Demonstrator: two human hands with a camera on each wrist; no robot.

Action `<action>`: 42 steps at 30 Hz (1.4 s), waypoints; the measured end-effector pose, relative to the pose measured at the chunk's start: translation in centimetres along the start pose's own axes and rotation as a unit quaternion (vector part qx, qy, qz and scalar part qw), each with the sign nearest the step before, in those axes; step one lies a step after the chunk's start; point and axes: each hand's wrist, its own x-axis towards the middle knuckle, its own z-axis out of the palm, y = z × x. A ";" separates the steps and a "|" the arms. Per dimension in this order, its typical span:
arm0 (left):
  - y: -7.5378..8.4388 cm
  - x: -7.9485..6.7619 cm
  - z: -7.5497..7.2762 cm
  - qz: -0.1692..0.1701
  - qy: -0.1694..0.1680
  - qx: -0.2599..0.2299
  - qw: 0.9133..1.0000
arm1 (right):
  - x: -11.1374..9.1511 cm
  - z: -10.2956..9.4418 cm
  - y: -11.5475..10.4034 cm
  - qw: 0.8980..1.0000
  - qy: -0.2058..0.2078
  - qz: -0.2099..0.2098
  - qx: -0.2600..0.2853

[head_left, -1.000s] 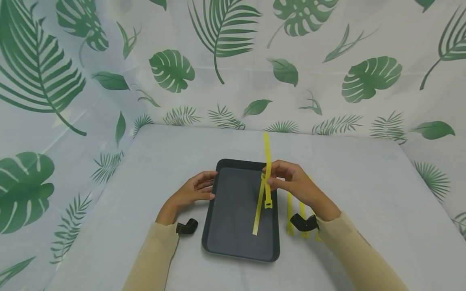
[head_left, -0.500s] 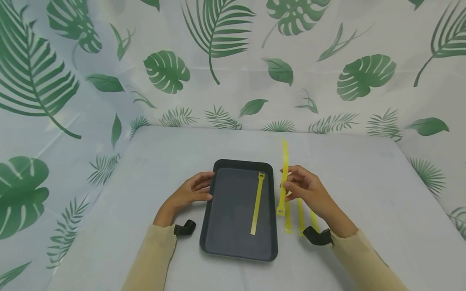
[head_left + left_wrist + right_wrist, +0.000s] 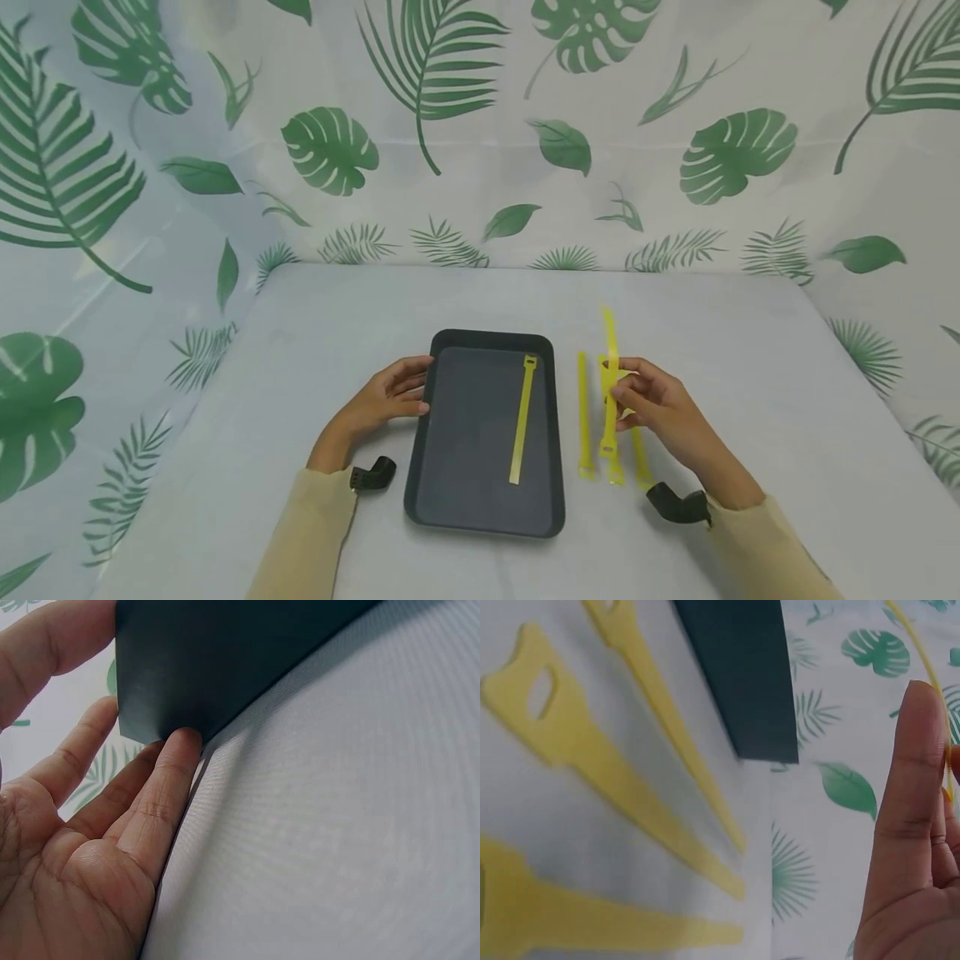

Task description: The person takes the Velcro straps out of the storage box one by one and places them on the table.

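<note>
My right hand (image 3: pixel 667 412) pinches a yellow cable tie (image 3: pixel 612 421) with a slotted head, held raised with its head end toward me. It overlaps three more yellow cable ties (image 3: pixel 584 408) lying side by side on the table, right of the dark tray. The right wrist view shows these loose ties (image 3: pixel 630 787) close up, with the pinched one edge-on near the thumb. My left hand (image 3: pixel 382 398) rests its fingertips against the left wall of the dark tray (image 3: pixel 465 450); the left wrist view has fingers at the tray's wall (image 3: pixel 202 667). One cable tie (image 3: pixel 522 417) lies inside the tray, toward its right side.
A pale cloth-covered table (image 3: pixel 337 308) lies under everything. Leaf-patterned sheets (image 3: pixel 465 192) rise behind it and at both sides. Black wrist cameras (image 3: pixel 375 473) sit at both cuffs.
My right hand has moved right with its cable tie, from over the tray to above the ties on the table. The left hand has stayed at the tray; the head view has shifted slightly.
</note>
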 end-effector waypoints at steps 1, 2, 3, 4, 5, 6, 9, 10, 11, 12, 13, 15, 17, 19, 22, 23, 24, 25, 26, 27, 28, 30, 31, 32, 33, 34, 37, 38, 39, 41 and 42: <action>0.0 0.0 0.0 0.000 0.000 -0.001 1.000 | -0.1 -0.2 0.0 1.000 0.001 0.006 -0.003; 0.0 -0.1 -0.1 0.000 0.001 -0.001 1.000 | -0.3 -0.5 0.1 1.000 0.002 0.011 -0.008; 0.0 -0.1 -0.1 0.001 0.001 -0.001 1.000 | -0.4 -0.7 0.2 1.000 0.003 0.018 -0.014; -0.1 -0.1 -0.1 0.001 0.001 -0.002 1.000 | -0.5 -1.0 0.2 1.000 0.004 0.025 -0.017; -0.1 -0.1 -0.1 0.001 0.001 -0.002 1.000 | -0.6 -1.2 0.3 0.999 0.004 0.031 -0.021; -0.1 -0.1 -0.1 0.001 0.002 -0.003 1.000 | -0.8 -1.5 0.3 0.999 0.005 0.038 -0.025; -0.2 -0.1 -0.1 0.001 0.002 -0.004 1.000 | -1.1 -2.2 0.4 0.998 0.006 0.052 -0.040; -0.2 0.0 -0.1 0.001 0.002 -0.005 1.000 | -1.2 -2.4 0.5 0.997 0.008 0.055 -0.044; -0.2 0.0 -0.1 0.000 0.002 -0.005 1.000 | -1.3 -2.7 0.5 0.997 0.008 0.060 -0.051; -0.2 0.0 0.0 0.000 0.002 -0.005 1.000 | -1.4 -2.9 0.6 0.996 0.008 0.065 -0.058; -0.2 0.0 0.0 -0.001 0.003 -0.006 1.000 | -1.5 -3.1 0.6 0.995 0.008 0.071 -0.066; -0.1 0.0 0.0 -0.001 0.004 -0.006 1.000 | -1.7 -3.5 0.7 0.994 0.006 0.083 -0.078; -0.1 -0.1 0.1 -0.001 0.004 -0.006 1.000 | -1.9 -3.9 0.7 0.992 0.003 0.096 -0.087; -0.1 -0.1 0.1 -0.001 0.003 -0.007 1.000 | -2.2 -4.3 0.8 0.990 0.001 0.106 -0.089; -0.1 -0.1 0.1 0.002 0.001 -0.008 1.000 | -2.5 -5.0 1.1 0.990 -0.002 0.111 -0.087; -0.1 -0.1 0.1 0.003 0.001 -0.008 1.000 | -2.6 -5.2 1.2 0.990 -0.002 0.112 -0.086; -0.1 -0.1 0.1 0.004 0.001 -0.008 1.000 | -2.7 -5.4 1.3 0.990 -0.003 0.112 -0.085; -0.1 -0.1 0.1 0.005 0.001 -0.008 1.000 | -2.7 -5.6 1.5 0.990 -0.003 0.113 -0.086; -0.1 -0.1 0.1 0.005 0.001 -0.009 1.000 | -2.8 -5.8 1.5 0.990 -0.003 0.114 -0.088; -0.1 -0.1 0.1 0.005 0.001 -0.010 1.000 | -2.9 -5.9 1.6 0.989 -0.002 0.117 -0.091; -0.1 -0.1 0.1 0.005 0.002 -0.010 1.000 | -2.9 -6.0 1.6 0.988 -0.001 0.125 -0.095; -0.1 -0.1 0.1 0.005 0.003 -0.010 1.000 | -3.0 -6.1 1.7 0.984 0.003 0.146 -0.103; 0.0 -0.2 0.1 0.004 0.003 -0.011 1.000 | -3.0 -6.2 1.8 0.982 0.003 0.156 -0.107; -0.1 -0.2 0.1 0.004 0.003 -0.011 1.000 | -3.0 -6.2 1.8 0.980 0.003 0.167 -0.108; -0.1 -0.2 0.1 0.003 0.003 -0.011 1.000 | -3.0 -6.3 1.8 0.977 0.004 0.181 -0.110; -0.1 -0.2 0.1 0.003 0.003 -0.012 1.000 | -3.1 -6.3 1.9 0.975 0.005 0.193 -0.111; -0.2 -0.1 0.1 0.003 0.001 -0.013 1.000 | -3.1 -6.6 2.1 0.970 0.001 0.217 -0.112; -0.2 -0.1 0.1 0.003 0.000 -0.013 1.000 | -3.1 -6.7 2.2 0.968 0.002 0.225 -0.113; -0.2 -0.1 0.1 0.003 0.000 -0.014 1.000 | -3.1 -6.8 2.3 0.966 0.003 0.232 -0.117; -0.2 -0.1 0.1 0.004 0.000 -0.013 1.000 | -3.0 -6.8 2.4 0.963 0.004 0.240 -0.125; -0.3 -0.1 0.0 0.004 0.001 -0.013 1.000 | -3.0 -6.8 2.5 0.960 0.008 0.248 -0.130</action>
